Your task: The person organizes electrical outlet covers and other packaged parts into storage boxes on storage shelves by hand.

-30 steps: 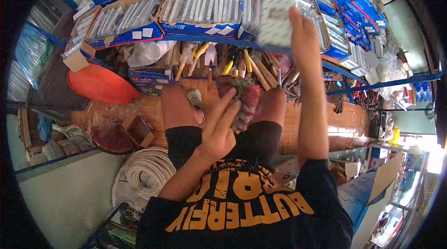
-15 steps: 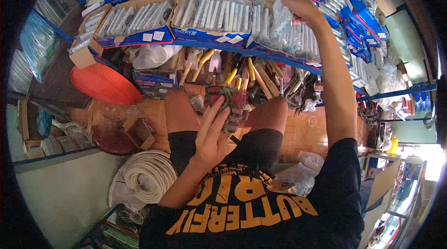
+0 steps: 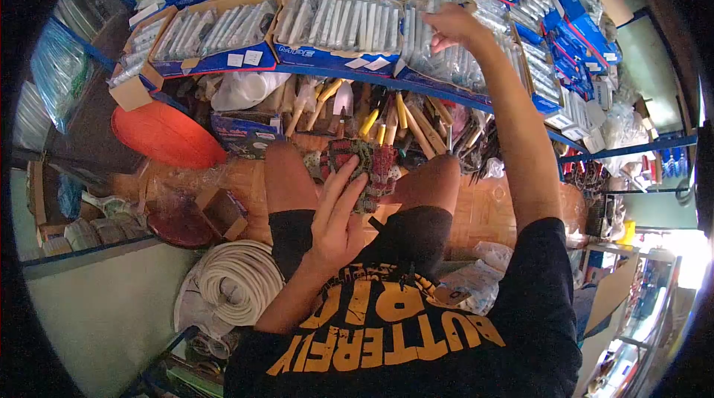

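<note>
My left hand [image 3: 336,216] is closed on a folded red and green plaid cloth [image 3: 372,167], held above my lap between my knees. Its fingers lie straight across the near side of the cloth. My right hand [image 3: 452,26] is stretched out over a blue carton [image 3: 424,82] on the shelf. Its fingers are slightly apart, and nothing shows between them. Under and around it stand clear plastic packets [image 3: 472,71] with silvery metal pieces, packed upright in a row. Part of the row is hidden by the hand and forearm.
More blue cartons [image 3: 335,58] of packets line the blue-edged shelf. Wooden-handled tools [image 3: 424,130] and a trowel [image 3: 342,104] are below it. An orange-red basin [image 3: 167,136] and coiled white hose [image 3: 238,279] are at left. Plastic bags [image 3: 476,279] lie at right.
My right hand has moved slightly left and down and let go of the clear packet it gripped, which now rests among the others. My left hand keeps the cloth in the same place.
</note>
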Demonstrator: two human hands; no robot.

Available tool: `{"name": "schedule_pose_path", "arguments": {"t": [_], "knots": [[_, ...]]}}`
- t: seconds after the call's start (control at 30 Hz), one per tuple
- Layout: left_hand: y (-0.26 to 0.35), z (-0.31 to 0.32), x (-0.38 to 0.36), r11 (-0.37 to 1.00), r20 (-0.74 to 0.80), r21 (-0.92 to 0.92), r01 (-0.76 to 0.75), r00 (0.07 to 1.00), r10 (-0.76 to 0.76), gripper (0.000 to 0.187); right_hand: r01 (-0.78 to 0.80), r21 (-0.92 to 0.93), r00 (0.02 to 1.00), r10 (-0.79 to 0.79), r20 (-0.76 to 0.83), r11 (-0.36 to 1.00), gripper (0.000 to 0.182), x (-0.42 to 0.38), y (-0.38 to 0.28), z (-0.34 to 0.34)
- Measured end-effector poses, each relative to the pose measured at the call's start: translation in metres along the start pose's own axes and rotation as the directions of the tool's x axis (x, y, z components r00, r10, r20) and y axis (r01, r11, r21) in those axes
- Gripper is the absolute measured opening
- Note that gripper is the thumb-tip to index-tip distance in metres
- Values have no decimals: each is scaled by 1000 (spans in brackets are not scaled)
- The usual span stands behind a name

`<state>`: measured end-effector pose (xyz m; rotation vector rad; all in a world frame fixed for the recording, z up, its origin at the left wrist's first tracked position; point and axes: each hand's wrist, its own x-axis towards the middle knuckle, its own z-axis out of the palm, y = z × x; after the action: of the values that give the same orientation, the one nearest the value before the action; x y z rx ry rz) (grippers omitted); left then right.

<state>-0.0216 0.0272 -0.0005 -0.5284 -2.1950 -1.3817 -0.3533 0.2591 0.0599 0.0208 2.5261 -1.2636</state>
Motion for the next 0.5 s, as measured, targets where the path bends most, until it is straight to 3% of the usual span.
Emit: {"name": "schedule_pose_path", "arguments": {"t": [0.13,0.2,0.23,0.33,0.37,0.43,0.47,0.5], "knots": [[0,0,1,1000,8,-5,20,1000,-20,46,1,-80,1000,0,7,997,44,5,13,11],[-2,2,2,1000,11,-9,27,1000,-27,46,5,-291,999,-15,-30,957,50,1,14,13],[-1,2,1,999,15,-10,36,999,-36,46,4,-291,999,-14,-33,957,50,-1,11,15],[5,7,2,996,24,-72,55,998,-54,47,-10,-554,1000,-8,-29,832,61,3,6,18],[5,7,1,996,27,-73,50,998,-48,47,-13,-552,999,-8,-36,834,61,5,4,16],[5,8,-2,999,37,-36,41,999,-40,47,131,-740,990,-45,134,659,64,11,5,12],[5,8,-1,999,35,-35,39,999,-38,47,132,-741,990,-48,133,659,64,10,10,16],[6,7,-2,998,42,-27,52,998,-50,47,155,-773,972,-234,9,615,63,10,25,24]]}}
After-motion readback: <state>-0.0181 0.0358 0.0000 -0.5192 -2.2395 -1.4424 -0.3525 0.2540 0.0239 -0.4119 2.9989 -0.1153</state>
